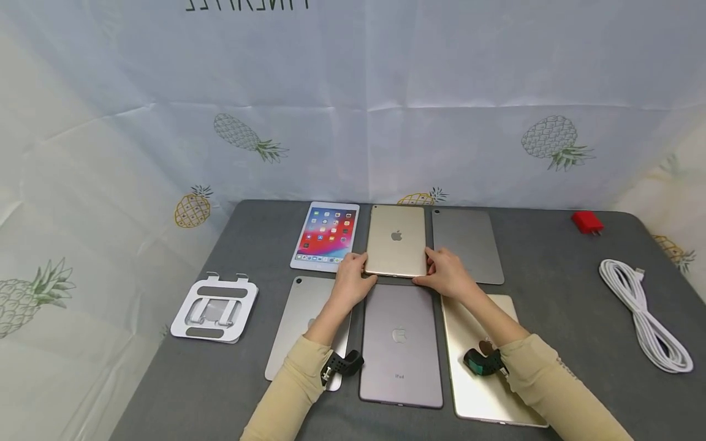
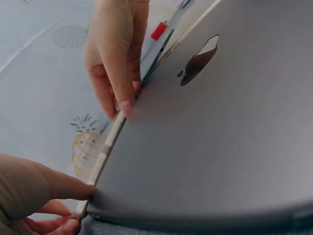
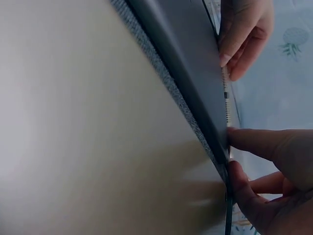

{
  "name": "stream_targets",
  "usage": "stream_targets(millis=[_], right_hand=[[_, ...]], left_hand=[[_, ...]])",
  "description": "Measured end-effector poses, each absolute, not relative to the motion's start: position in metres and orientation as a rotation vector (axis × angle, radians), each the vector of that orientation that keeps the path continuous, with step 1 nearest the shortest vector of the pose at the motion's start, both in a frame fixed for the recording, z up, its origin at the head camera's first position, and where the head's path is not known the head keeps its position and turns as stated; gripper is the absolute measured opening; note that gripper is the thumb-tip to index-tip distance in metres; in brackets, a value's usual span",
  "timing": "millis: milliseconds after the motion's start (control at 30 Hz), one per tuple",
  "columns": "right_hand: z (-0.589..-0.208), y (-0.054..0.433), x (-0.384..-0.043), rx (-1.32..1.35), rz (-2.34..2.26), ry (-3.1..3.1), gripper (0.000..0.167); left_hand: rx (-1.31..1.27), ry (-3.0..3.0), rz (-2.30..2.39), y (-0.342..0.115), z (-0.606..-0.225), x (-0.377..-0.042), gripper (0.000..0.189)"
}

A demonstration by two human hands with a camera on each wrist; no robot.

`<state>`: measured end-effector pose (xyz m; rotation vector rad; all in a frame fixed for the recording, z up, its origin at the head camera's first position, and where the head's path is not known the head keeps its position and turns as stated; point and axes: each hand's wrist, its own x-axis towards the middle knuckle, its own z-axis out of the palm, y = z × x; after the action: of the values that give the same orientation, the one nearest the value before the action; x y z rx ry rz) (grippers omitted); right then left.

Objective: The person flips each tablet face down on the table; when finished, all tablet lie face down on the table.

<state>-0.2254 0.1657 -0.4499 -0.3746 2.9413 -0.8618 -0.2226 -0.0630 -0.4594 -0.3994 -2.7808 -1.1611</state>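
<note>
A small gold tablet (image 1: 397, 236) lies back side up in the middle of the far row, its logo showing. My left hand (image 1: 351, 280) pinches its near left corner between thumb and fingers. The near right corner is held the same way by my right hand (image 1: 445, 274). In both wrist views only the thin edge of this gold tablet (image 2: 112, 134) shows between the two hands. Directly in front lies a grey-purple tablet (image 1: 399, 343), also back up. A white tablet (image 1: 325, 236) with a lit screen is just left of my left hand; a dark grey tablet (image 1: 469, 245) is to the right.
Nearer, a silver tablet (image 1: 295, 318) lies under my left forearm and a larger gold tablet (image 1: 469, 380) under my right. A white folding stand (image 1: 215, 307) sits at the left. A red charger plug (image 1: 587, 222) and a coiled white cable (image 1: 645, 318) lie at the right.
</note>
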Motion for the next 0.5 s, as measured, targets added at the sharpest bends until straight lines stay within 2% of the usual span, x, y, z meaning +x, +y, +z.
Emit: stream_targets(millis=[100,300,500], right_hand=[[-0.45,0.164,-0.225,-0.369,-0.886,2.937,0.069],[-0.449,0.151,-0.219,-0.447,-0.993,2.981,0.063],[-0.446,0.128,-0.214,-0.549,-1.228,2.842,0.054]], left_hand=[[-0.422,-2.803,-1.152,-0.066,-0.459,-0.221,0.033],[-0.419,-2.782,-1.23,-0.081,-0.454,-0.221,0.046],[-0.218,-2.702,-1.275,-0.108,-0.447,-0.228,0.051]])
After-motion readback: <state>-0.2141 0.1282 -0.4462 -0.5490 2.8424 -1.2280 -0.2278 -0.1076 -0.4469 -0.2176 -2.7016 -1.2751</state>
